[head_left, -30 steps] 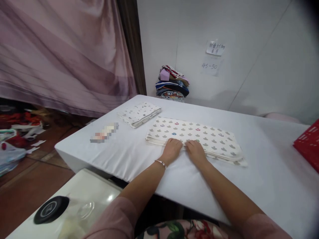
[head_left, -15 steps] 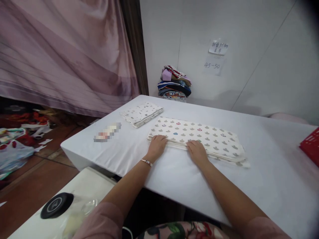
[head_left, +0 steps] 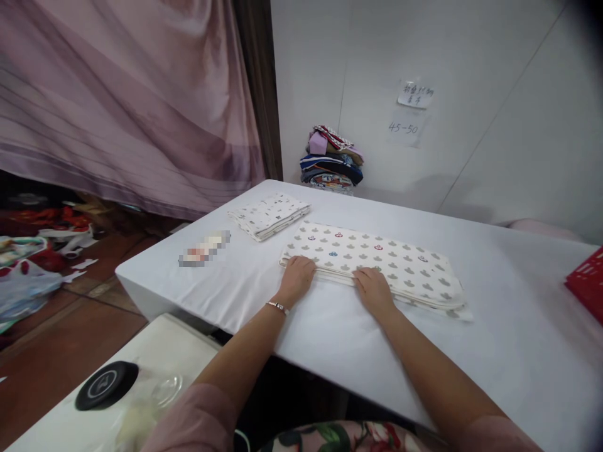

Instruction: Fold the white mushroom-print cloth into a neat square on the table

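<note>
A long folded white cloth [head_left: 362, 251], printed with grey motifs and a few red, blue and purple ones, lies flat in several layers on the white-covered table [head_left: 480, 364]. At its near edge, towards the left end, my left hand [head_left: 298, 276] is closed on the layers. My right hand [head_left: 374, 287] grips the same edge near the middle, fingertips on top; its thumb is partly hidden. Beyond the left end, a smaller folded cloth [head_left: 268, 215] with small dark prints lies apart from both hands.
A blurred-out object [head_left: 203, 248] lies on the table's left side. The stack of folded fabrics [head_left: 332, 160] stands by the wall. A red basket [head_left: 586, 282] is at the right edge. Lower left, a white surface holds a round black object [head_left: 107, 385]. Bags [head_left: 28, 289] cover the floor.
The view has shifted very slightly. Both hands stay on the near edge of the folded cloth, which lies as before.
</note>
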Tool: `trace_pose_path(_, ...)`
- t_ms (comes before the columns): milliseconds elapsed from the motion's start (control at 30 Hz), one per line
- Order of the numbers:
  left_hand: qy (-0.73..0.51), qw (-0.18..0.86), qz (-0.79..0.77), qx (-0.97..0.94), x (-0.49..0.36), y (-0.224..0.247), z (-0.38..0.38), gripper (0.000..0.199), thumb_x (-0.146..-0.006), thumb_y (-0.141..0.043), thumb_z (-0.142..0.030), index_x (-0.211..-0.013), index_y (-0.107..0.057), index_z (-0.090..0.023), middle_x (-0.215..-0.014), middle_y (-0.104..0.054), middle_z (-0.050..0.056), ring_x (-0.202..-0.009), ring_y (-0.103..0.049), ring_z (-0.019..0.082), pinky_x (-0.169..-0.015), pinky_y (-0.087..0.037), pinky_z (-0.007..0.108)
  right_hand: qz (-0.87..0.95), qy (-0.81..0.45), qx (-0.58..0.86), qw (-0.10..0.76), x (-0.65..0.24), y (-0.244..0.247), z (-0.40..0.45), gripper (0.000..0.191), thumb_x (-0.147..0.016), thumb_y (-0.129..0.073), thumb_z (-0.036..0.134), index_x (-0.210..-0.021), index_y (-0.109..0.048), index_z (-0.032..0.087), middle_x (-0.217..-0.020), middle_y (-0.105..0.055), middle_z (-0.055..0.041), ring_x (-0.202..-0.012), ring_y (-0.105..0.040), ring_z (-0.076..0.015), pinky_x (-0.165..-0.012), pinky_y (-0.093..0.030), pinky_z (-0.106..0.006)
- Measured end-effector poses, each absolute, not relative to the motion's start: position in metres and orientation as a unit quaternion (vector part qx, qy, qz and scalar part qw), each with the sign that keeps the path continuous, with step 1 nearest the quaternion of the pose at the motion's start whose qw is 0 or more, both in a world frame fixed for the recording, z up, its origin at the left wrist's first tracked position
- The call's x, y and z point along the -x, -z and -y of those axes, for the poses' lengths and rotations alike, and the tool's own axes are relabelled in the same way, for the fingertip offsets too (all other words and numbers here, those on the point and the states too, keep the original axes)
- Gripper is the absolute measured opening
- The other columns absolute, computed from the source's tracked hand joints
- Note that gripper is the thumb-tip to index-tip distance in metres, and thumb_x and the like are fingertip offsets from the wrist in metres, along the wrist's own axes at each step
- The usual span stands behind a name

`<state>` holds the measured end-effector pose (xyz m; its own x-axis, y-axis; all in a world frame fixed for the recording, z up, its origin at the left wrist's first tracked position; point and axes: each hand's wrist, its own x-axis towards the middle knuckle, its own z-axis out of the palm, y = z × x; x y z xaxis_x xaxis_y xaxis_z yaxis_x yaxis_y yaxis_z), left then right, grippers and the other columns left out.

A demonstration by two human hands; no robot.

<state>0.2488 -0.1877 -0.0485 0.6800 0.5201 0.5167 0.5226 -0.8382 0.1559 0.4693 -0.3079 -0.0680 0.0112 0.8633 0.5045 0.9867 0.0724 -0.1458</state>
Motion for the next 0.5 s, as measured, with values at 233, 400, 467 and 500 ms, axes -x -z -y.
trace_pose_path(233, 0.289, -0.007, 0.274, 0.917, -0.2480, 0.0479, 0.1880, 0.015, -0.088, -0.047, -0.024, -0.083, -0.060, -0.020, -0.095, -0.065, 0.005, -0.094, -0.055, 0.018, -0.089, -0.038, 0.038, 0.694, 0.134, 0.666, 0.239, -0.4688, 0.0681, 0.3085, 0.027, -0.093, -0.039, 0.023, -0.106, -0.063, 0.020, -0.098, -0.060, -0.0084, -0.087, -0.049, -0.0212, -0.076, -0.038, -0.034)
trace_pose_path(400, 0.287, -0.023, 0.283, 0.915, -0.2491, 0.0502, 0.1876, 0.012, -0.088, -0.047, -0.023, -0.090, -0.059, -0.020, -0.093, -0.065, 0.004, -0.093, -0.056, 0.019, -0.090, -0.038, 0.039, 0.693, 0.135, 0.668, 0.236, -0.4687, 0.0678, 0.3084, 0.028, -0.092, -0.039, 0.022, -0.105, -0.064, 0.020, -0.097, -0.060, -0.0084, -0.087, -0.049, -0.0214, -0.076, -0.038, -0.034)
trace_pose_path(467, 0.289, -0.022, 0.293, 0.911, -0.2497, 0.0518, 0.1874, 0.012, -0.086, -0.050, -0.021, -0.095, -0.058, -0.020, -0.093, -0.065, 0.005, -0.092, -0.056, 0.019, -0.091, -0.038, 0.039, 0.694, 0.132, 0.668, 0.234, -0.4687, 0.0676, 0.3085, 0.027, -0.092, -0.040, 0.022, -0.104, -0.064, 0.020, -0.097, -0.060, -0.0081, -0.087, -0.049, -0.0212, -0.076, -0.038, -0.033)
trace_pose_path(500, 0.290, -0.019, 0.296, 0.910, -0.2499, 0.0524, 0.1871, 0.013, -0.085, -0.051, -0.020, -0.097, -0.057, -0.019, -0.093, -0.065, 0.005, -0.093, -0.056, 0.019, -0.091, -0.037, 0.039, 0.695, 0.130, 0.668, 0.232, -0.4688, 0.0675, 0.3086, 0.027, -0.092, -0.040, 0.021, -0.104, -0.064, 0.020, -0.097, -0.060, -0.0080, -0.086, -0.048, -0.0211, -0.076, -0.038, -0.033)
